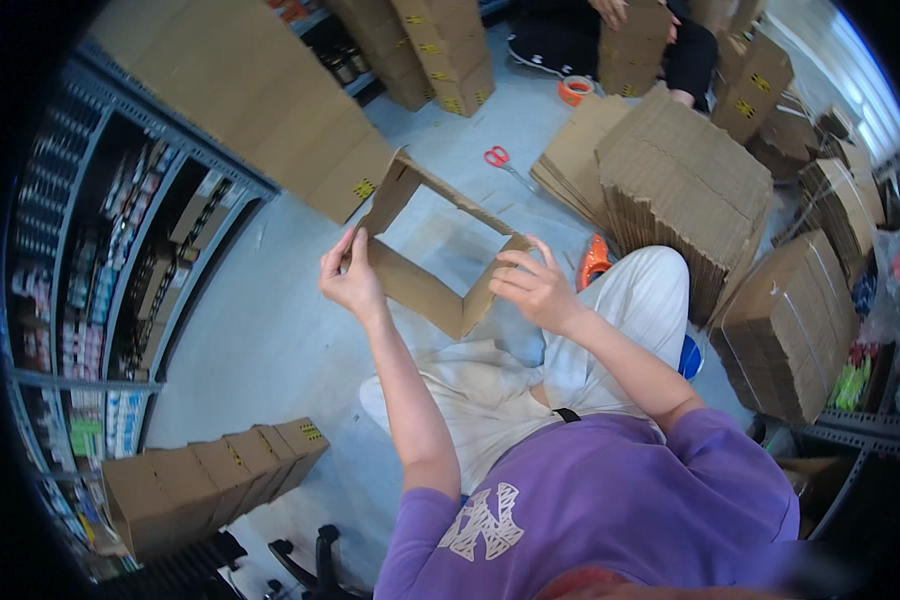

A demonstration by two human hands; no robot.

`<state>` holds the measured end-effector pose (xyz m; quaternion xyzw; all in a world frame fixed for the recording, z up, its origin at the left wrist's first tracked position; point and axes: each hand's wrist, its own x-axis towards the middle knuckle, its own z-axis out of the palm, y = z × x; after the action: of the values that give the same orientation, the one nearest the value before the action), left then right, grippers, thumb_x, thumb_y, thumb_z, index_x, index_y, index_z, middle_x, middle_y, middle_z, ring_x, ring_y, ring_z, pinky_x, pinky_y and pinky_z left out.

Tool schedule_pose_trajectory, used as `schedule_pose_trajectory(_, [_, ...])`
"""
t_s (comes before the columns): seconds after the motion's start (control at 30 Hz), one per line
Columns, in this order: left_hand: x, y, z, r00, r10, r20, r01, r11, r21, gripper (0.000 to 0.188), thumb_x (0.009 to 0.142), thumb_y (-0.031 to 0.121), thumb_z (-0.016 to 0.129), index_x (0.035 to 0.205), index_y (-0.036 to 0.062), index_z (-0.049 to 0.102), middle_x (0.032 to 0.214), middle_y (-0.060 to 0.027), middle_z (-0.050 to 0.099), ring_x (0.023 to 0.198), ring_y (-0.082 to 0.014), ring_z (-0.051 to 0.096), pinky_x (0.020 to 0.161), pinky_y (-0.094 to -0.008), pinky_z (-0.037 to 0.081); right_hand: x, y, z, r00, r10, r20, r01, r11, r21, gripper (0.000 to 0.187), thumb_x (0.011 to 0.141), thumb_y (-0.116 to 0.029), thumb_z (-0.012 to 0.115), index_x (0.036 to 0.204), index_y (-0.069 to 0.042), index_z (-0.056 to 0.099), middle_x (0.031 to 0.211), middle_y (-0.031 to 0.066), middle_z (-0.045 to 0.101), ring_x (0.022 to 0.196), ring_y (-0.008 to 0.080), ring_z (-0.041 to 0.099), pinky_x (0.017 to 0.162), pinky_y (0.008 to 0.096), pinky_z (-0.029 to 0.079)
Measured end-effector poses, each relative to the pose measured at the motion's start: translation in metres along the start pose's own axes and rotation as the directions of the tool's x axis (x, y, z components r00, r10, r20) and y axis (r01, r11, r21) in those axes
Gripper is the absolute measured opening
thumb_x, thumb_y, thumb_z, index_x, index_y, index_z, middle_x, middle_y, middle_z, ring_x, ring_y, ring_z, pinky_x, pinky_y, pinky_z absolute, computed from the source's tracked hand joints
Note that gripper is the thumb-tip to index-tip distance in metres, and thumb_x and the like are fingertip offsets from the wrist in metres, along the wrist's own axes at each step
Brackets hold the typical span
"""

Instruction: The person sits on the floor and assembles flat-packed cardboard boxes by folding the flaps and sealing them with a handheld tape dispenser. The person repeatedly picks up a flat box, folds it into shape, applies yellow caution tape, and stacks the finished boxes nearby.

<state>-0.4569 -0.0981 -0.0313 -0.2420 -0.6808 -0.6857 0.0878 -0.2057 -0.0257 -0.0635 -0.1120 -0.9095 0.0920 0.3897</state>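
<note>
An unfolded brown cardboard box [420, 292] is held up over my crossed legs, its flaps spread and the floor showing through its middle. My left hand [352, 280] pinches its left corner between thumb and fingers. At the right side, the fingers of my right hand [538, 288] curl over the edge of its wall. Just right of that hand lies an orange tape dispenser [594, 260], partly behind my knee. Red-handled scissors [498, 157] lie on the floor beyond the box.
A tall stack of flattened cardboard [685, 175] stands at right, near a strapped bundle [785, 325]. Rows of made-up boxes stand at far left [260, 100] and near left [210, 480]. Stocked shelves [110, 240] line the left. Another person's hand [611, 12] rests near a box beyond an orange tape roll [574, 91].
</note>
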Motion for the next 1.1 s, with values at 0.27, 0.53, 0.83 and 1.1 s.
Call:
schedule_pose_trajectory(0.27, [0.021,-0.008,0.001,0.992,-0.118,0.049,0.112,0.987,0.113,0.019,0.073,0.007,0.077,0.092,0.0045,0.075,0.069,-0.0004,0.065,0.059,-0.0068,0.047,0.057,-0.0238,0.041,0.035,0.006,-0.010,0.996,-0.010,0.088,-0.011,0.974,0.228,0.014,0.075,-0.006,0.066,0.089,-0.008,0.064,0.094,0.0025,0.060,0.109,0.0224,0.053,0.103,0.0532,0.035])
schedule_pose_trajectory(0.53, [0.025,-0.021,0.014,0.983,-0.160,0.087,0.149,0.982,0.115,0.021,0.074,0.010,0.077,0.094,0.0054,0.075,0.071,-0.0005,0.067,0.062,-0.0065,0.053,0.062,-0.0244,0.045,0.048,0.008,-0.017,0.995,-0.006,0.101,-0.019,0.969,0.245,0.010,0.079,-0.006,0.066,0.088,-0.004,0.063,0.094,0.0047,0.061,0.106,0.0275,0.054,0.091,0.0410,0.042])
schedule_pose_trajectory(0.83, [-0.015,-0.094,-0.021,0.926,-0.199,0.320,0.153,0.975,0.161,0.029,0.082,0.011,0.069,0.107,-0.0043,0.068,0.098,-0.0121,0.070,0.082,-0.0169,0.064,0.074,-0.0293,0.052,-0.009,0.043,0.053,0.988,-0.091,0.123,0.021,0.876,0.482,0.010,0.078,-0.013,0.066,0.086,-0.008,0.063,0.105,0.0099,0.054,0.105,0.0291,0.050,0.094,0.0415,0.038])
schedule_pose_trajectory(1.1, [-0.055,-0.074,-0.043,0.952,-0.248,0.181,0.181,0.929,0.323,0.024,0.082,0.003,0.068,0.104,-0.0048,0.068,0.097,-0.0131,0.069,0.081,-0.0183,0.063,0.071,-0.0321,0.052,-0.030,0.017,0.035,0.955,0.181,0.236,-0.284,0.794,0.537,0.040,0.066,-0.010,0.061,0.106,-0.005,0.060,0.148,0.0277,0.021,0.123,0.0402,0.039,0.104,0.0450,0.033])
